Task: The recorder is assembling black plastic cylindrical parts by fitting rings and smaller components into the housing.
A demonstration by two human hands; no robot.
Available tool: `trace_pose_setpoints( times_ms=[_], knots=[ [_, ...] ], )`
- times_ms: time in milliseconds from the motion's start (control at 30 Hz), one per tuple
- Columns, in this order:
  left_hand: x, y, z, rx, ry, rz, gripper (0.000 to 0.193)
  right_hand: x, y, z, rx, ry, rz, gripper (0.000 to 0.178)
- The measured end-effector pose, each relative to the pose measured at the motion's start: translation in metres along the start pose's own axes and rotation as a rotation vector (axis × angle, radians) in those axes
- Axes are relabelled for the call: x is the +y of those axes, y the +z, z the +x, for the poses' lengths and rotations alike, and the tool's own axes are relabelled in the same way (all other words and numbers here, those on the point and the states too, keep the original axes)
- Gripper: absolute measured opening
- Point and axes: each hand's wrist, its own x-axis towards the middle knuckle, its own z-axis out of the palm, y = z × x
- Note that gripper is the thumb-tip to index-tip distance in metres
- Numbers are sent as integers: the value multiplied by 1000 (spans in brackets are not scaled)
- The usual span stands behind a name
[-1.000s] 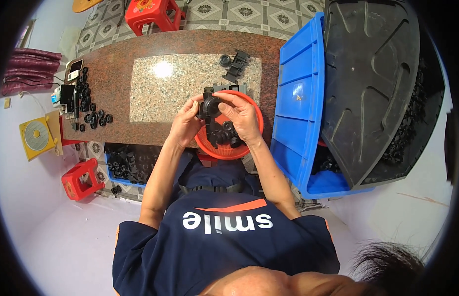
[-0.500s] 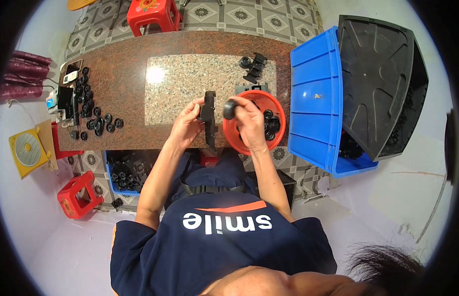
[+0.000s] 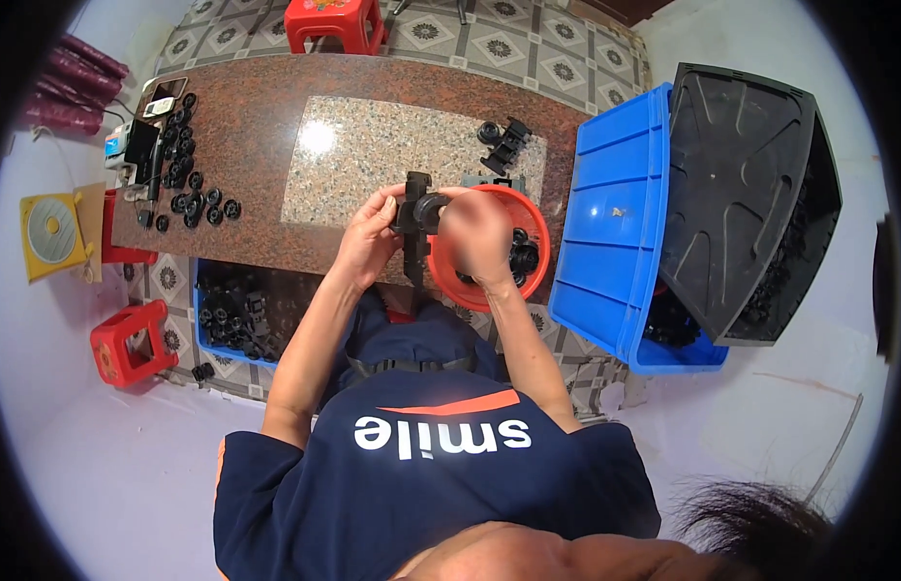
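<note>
My left hand (image 3: 366, 237) grips a long black plastic frame part (image 3: 414, 254), held upright over the near edge of the table. In my right hand (image 3: 481, 242) is a small black wheel (image 3: 431, 212), which meets the right side of that part near its upper end. The right fingers are partly smeared, but they close round the wheel. Behind and below the right hand stands a red basin (image 3: 541, 237) with several black wheels (image 3: 524, 254) inside. I cannot tell whether the wheel is seated on the part.
Many black wheels (image 3: 193, 206) lie on the table's left side. A black frame part (image 3: 505, 145) rests at the far right. Blue crates (image 3: 610, 218) and a black bin (image 3: 746, 174) flank the table on the right; another blue crate (image 3: 245, 356) is below left.
My right hand has brought the wheel left from above the basin until it meets the black frame part. The left hand keeps hold of the part. The whole view has shifted slightly.
</note>
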Motion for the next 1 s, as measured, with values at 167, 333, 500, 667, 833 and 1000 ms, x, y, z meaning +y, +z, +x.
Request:
trace_pose_setpoints(
  times_ms=[167,333,500,667,833,1000],
  knots=[
    [-31,29,-5,78,29,1,34,-12,-35,-11,-78,19,97,28],
    [-68,39,-4,138,45,31,35,-9,-67,-18,-144,89,82,27],
    [-84,52,-3,64,-2,-73,46,-8,-90,-21,-184,130,-75,25],
    [-91,68,-2,215,128,330,66,-4,-98,-19,-145,-56,-486,29],
    [-93,70,0,239,203,472,77,10,-100,-20,-92,-248,-408,26],
    [-99,55,1,155,165,406,89,-3,-91,-22,-98,46,-167,25]
  ],
)
